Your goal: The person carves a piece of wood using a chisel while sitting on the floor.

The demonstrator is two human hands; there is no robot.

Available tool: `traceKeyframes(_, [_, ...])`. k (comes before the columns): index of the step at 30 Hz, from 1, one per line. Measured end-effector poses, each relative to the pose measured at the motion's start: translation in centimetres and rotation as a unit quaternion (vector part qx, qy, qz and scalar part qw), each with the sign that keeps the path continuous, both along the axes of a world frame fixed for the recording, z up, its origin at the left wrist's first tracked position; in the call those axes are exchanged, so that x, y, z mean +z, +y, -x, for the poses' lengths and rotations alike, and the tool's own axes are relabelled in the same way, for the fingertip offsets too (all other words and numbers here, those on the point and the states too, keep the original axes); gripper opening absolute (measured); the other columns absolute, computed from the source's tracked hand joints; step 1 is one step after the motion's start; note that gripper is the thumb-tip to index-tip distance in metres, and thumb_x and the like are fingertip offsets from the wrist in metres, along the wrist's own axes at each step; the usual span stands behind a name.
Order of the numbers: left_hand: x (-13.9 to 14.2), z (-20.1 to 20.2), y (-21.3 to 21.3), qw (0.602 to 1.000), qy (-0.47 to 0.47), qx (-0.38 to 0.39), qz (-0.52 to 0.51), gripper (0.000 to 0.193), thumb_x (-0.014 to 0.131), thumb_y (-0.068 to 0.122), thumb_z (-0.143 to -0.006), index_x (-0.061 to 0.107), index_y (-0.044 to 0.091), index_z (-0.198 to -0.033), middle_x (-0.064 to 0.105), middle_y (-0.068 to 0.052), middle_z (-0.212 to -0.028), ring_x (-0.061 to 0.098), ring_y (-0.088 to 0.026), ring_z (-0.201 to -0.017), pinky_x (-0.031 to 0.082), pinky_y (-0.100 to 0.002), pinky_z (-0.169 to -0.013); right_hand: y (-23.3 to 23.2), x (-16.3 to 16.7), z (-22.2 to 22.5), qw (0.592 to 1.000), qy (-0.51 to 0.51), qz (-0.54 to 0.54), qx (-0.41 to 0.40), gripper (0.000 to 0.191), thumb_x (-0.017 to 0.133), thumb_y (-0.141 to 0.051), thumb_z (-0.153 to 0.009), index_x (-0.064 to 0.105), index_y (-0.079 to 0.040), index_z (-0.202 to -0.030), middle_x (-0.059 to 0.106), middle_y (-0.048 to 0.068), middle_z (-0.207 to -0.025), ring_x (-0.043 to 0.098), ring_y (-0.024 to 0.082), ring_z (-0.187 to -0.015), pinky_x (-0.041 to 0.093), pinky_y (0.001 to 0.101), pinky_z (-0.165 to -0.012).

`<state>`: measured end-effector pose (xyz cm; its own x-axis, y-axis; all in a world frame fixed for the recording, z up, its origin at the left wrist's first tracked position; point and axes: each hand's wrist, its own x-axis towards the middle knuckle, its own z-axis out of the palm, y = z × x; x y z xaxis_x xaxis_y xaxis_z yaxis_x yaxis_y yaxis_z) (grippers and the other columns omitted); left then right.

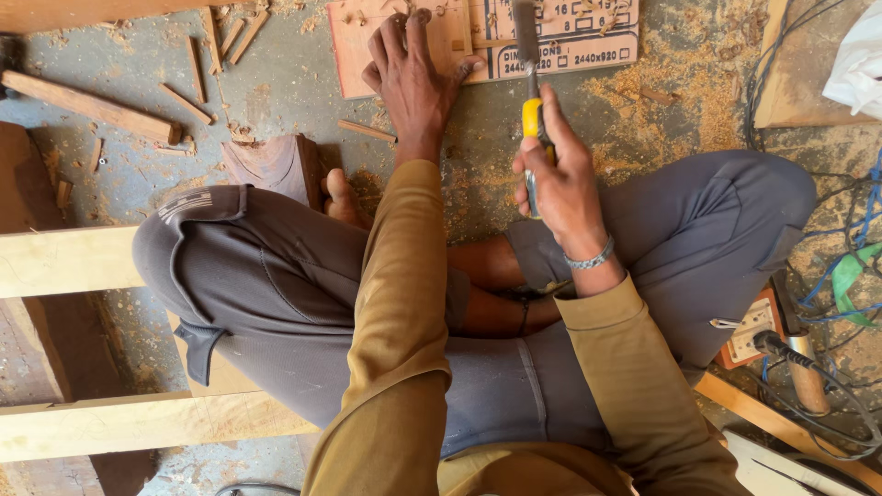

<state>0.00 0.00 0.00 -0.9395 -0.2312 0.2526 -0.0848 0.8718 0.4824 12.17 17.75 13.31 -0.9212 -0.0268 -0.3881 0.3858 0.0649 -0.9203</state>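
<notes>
Left hand (413, 78) flat, fingers spread, pinning wooden board (386, 41) on far floor. Right hand (556, 174) fisted around yellow-handled chisel (531, 101), blade at board's right. Likely best: hold board steady, blade clear of fingers.

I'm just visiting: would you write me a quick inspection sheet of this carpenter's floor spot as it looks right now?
Surface: grey concrete floor, dusted with sawdust.
Job's things: flat reddish wooden board under the left hand; yellow-handled chisel with its blade on the board's printed part.
Clutter: wood offcuts, shavings, a dark carved wooden block.
Hands: left hand pressed flat on the board; right hand gripping the chisel handle.
Cables: tangled black and blue wires, a white socket box with a plug in it.
Surroundings: pale timber beams on the left; the person sits cross-legged.
</notes>
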Motion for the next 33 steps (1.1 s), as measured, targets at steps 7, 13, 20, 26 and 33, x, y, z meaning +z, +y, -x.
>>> traceKeyframes(7, [1.0, -0.1, 0.0, 0.999, 0.029, -0.006, -0.024, 0.095, 0.091, 0.064, -0.066, 0.048, 0.021, -0.138, 0.051, -0.007, -0.130, 0.044, -0.029, -0.125, 0.035, -0.052, -0.094, -1.9, 0.8, -1.2, 0.982, -0.017, -0.171, 0.077, 0.067, 0.058, -0.013, -0.104, 0.029, -0.031, -0.162, 0.067, 0.006, -0.093, 0.060, 0.008, -0.053, 0.055, 0.0262, -0.043])
traceKeyframes(13, [1.1, -0.5, 0.3, 0.997, 0.067, -0.006, -0.034, 0.099, 0.098, 0.044, -0.063, 0.043, 0.020, -0.142, 0.051, -0.004, -0.130, 0.045, -0.028, -0.126, 0.036, -0.051, -0.096, -2.9, 0.7, -0.8, 0.980, -0.009, -0.184, 0.080, 0.067, 0.059, -0.011, -0.101, 0.032, -0.029, -0.160, 0.069, 0.005, -0.096, 0.060, 0.009, -0.051, 0.055, 0.0276, -0.042])
traceKeyframes(20, [1.0, -0.4, 0.4, 0.998, 0.060, 0.000, -0.034, 0.101, 0.098, 0.043, -0.063, 0.042, 0.021, -0.144, 0.051, -0.004, -0.130, 0.046, -0.028, -0.125, 0.036, -0.051, -0.095, -2.7, 0.1, -0.7, 0.977, -0.002, -0.195, 0.086, 0.066, 0.058, -0.011, -0.103, 0.033, -0.027, -0.162, 0.067, 0.008, -0.089, 0.058, 0.009, -0.050, 0.053, 0.0291, -0.044])
traceKeyframes(26, [1.1, -0.4, 0.4, 0.998, 0.056, 0.002, -0.036, 0.103, 0.098, 0.043, -0.062, 0.041, 0.020, -0.144, 0.051, -0.005, -0.129, 0.046, -0.028, -0.125, 0.036, -0.051, -0.095, -3.1, -3.0, -1.2, 0.921, 0.161, -0.339, 0.107, 0.069, 0.060, -0.012, -0.106, 0.027, -0.022, -0.166, 0.070, 0.021, -0.120, 0.071, 0.029, -0.089, 0.060, 0.0401, -0.074])
traceKeyframes(33, [0.8, -0.4, 0.5, 0.998, 0.049, 0.002, -0.044, 0.104, 0.098, 0.041, -0.063, 0.039, 0.020, -0.146, 0.050, -0.005, -0.131, 0.046, -0.028, -0.126, 0.036, -0.050, -0.096, -3.8, -6.0, -0.1, 0.925, 0.128, -0.346, 0.091, 0.069, 0.058, -0.012, -0.102, 0.025, -0.019, -0.163, 0.064, 0.022, -0.139, 0.072, 0.035, -0.109, 0.060, 0.0429, -0.090])
